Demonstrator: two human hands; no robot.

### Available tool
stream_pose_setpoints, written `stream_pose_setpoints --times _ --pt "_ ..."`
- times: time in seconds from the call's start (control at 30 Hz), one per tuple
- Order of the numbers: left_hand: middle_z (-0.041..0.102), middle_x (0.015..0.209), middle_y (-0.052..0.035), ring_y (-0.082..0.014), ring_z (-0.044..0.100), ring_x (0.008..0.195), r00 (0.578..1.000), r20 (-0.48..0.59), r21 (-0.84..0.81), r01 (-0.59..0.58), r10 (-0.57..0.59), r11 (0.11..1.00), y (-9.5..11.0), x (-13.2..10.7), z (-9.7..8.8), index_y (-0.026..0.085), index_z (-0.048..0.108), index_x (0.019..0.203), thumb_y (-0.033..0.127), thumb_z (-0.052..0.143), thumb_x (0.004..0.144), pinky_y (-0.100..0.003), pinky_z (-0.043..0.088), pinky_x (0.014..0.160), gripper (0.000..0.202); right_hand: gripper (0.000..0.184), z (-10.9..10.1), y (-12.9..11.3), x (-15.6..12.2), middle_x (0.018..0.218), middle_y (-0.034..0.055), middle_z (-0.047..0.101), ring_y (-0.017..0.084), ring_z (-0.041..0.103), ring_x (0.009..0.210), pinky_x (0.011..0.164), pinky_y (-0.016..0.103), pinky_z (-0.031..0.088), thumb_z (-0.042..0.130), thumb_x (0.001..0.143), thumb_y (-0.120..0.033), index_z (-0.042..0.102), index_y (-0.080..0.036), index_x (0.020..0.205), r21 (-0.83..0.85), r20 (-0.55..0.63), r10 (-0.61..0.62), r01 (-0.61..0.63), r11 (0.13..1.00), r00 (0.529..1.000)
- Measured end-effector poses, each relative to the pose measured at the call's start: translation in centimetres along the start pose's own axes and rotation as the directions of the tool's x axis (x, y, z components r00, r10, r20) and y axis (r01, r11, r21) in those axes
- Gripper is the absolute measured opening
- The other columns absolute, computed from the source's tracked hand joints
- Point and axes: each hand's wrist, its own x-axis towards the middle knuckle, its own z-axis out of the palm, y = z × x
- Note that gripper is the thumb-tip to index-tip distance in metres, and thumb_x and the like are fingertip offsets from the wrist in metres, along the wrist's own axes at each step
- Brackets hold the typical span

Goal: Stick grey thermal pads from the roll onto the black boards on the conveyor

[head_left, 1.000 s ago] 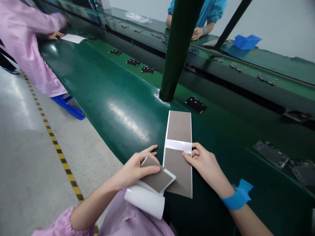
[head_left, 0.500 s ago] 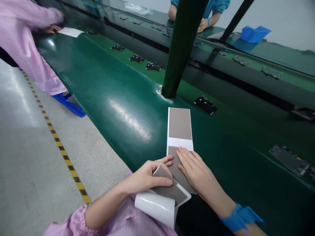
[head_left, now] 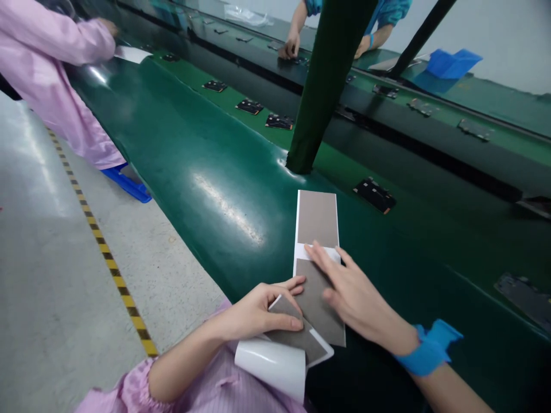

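A white strip [head_left: 317, 221] bearing grey rectangular patches lies on the green table [head_left: 181, 155] in front of me. Its near end curls into a white roll [head_left: 271, 367] over my lap. My left hand [head_left: 258, 310] is closed on the folded near part of the strip, thumb pressed on a grey patch. My right hand [head_left: 350, 295] lies flat with fingers stretched out on the strip's middle grey patch, fingertips at the white gap between patches. A blue band [head_left: 426, 347] wraps my right wrist.
A dark green post [head_left: 322, 86] stands just beyond the strip. Several dark parts [head_left: 374, 195] lie along the conveyor. A person in pink [head_left: 55, 74] works at the left, another in blue [head_left: 379, 23] across. Grey floor with yellow-black tape [head_left: 103, 252] lies left.
My right hand went from pinching the strip's right edge to lying flat on the grey patch, then slid a little forward. The left hand kept its hold. The person in blue reached onto the far belt.
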Motion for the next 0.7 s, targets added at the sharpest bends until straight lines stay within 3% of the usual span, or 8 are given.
stream_pose_setpoints --times 0.1,0.17,0.27,0.33,0.43,0.53,0.63,0.7 --pt "0.035 0.149 -0.0044 -0.0249 0.033 0.137 0.999 0.011 -0.022 -0.038 0.038 0.999 0.2 0.2 0.0 0.021 0.072 0.084 0.026 0.074 0.076 -0.039 0.023 0.116 0.01 0.061 1.7 -0.6 0.2 0.142 0.0157 0.036 0.031 0.041 0.126 0.097 0.051 0.041 0.005 0.104 -0.047 -0.014 -0.011 0.15 -0.156 -0.004 -0.076 0.075 0.985 0.997" --pt "0.038 0.147 -0.0045 -0.0245 0.032 0.138 0.999 0.017 -0.009 -0.047 0.047 0.999 0.5 0.2 0.0 0.021 0.072 0.083 0.027 0.074 0.077 -0.038 0.021 0.117 0.009 0.061 2.2 -0.7 0.1 0.144 0.0173 0.033 0.032 0.037 0.129 0.099 0.052 0.039 0.004 0.104 -0.044 -0.015 -0.008 0.149 -0.173 0.017 -0.053 0.055 0.983 0.998" --pt "0.04 0.146 -0.006 -0.0272 0.03 0.139 1.0 -0.014 0.049 0.014 -0.013 0.999 1.1 0.1 -0.2 0.021 0.071 0.084 0.031 0.076 0.075 -0.042 0.022 0.115 0.014 0.058 1.0 0.1 -0.1 0.146 0.0132 0.029 0.026 0.033 0.132 0.102 0.048 0.039 0.005 0.105 -0.044 -0.016 -0.012 0.149 -0.023 0.057 -0.007 0.008 1.0 0.998" --pt "0.037 0.148 -0.0068 -0.0288 0.031 0.138 0.998 -0.02 0.076 0.063 -0.062 0.995 1.6 -0.1 -0.4 0.02 0.071 0.086 0.034 0.076 0.074 -0.044 0.025 0.113 0.018 0.056 -0.1 1.3 -0.5 0.149 0.0092 0.023 0.023 0.028 0.134 0.105 0.045 0.038 0.01 0.106 -0.044 -0.013 -0.019 0.151 0.018 0.013 0.034 -0.034 0.999 0.999" --pt "0.036 0.148 -0.0073 -0.0281 0.034 0.136 0.996 -0.006 0.101 0.084 -0.084 0.991 2.0 -0.4 -0.6 0.02 0.07 0.087 0.034 0.077 0.074 -0.042 0.028 0.112 0.021 0.057 0.0 2.7 -1.1 0.151 0.0093 0.018 0.026 0.022 0.137 0.105 0.049 0.036 0.015 0.106 -0.045 -0.011 -0.021 0.151 -0.115 -0.085 0.047 -0.057 0.992 0.995" --pt "0.05 0.138 -0.0097 -0.0264 0.046 0.128 0.997 -0.03 0.087 0.076 -0.074 0.993 2.6 -0.6 -0.5 0.018 0.069 0.088 0.034 0.076 0.075 -0.039 0.036 0.106 0.022 0.057 1.5 3.1 -1.5 0.15 0.0132 0.02 0.029 0.022 0.136 0.104 0.053 0.036 0.008 0.106 -0.045 -0.001 -0.014 0.153 -0.173 -0.022 0.03 -0.033 0.984 0.999" --pt "0.064 0.115 -0.0095 -0.0219 0.062 0.103 0.996 -0.047 0.045 0.076 -0.074 0.996 3.5 -0.5 0.0 0.016 0.067 0.089 0.035 0.075 0.077 -0.032 0.049 0.086 0.024 0.063 1.1 3.2 -1.6 0.149 0.0125 0.023 0.03 0.023 0.136 0.107 0.054 0.032 0.009 0.104 -0.053 0.019 -0.013 0.151 0.087 0.068 0.081 -0.087 0.992 0.994" --pt "0.069 0.096 -0.0058 -0.0162 0.065 0.085 0.995 -0.084 0.052 0.052 -0.047 0.997 4.3 -0.1 0.6 0.015 0.065 0.086 0.033 0.075 0.077 -0.026 0.05 0.073 0.023 0.061 -0.8 3.0 -1.7 0.146 0.0103 0.032 0.027 0.031 0.133 0.106 0.049 0.037 0.013 0.104 -0.057 0.026 -0.018 0.149 0.394 0.003 0.161 -0.149 0.907 0.987"
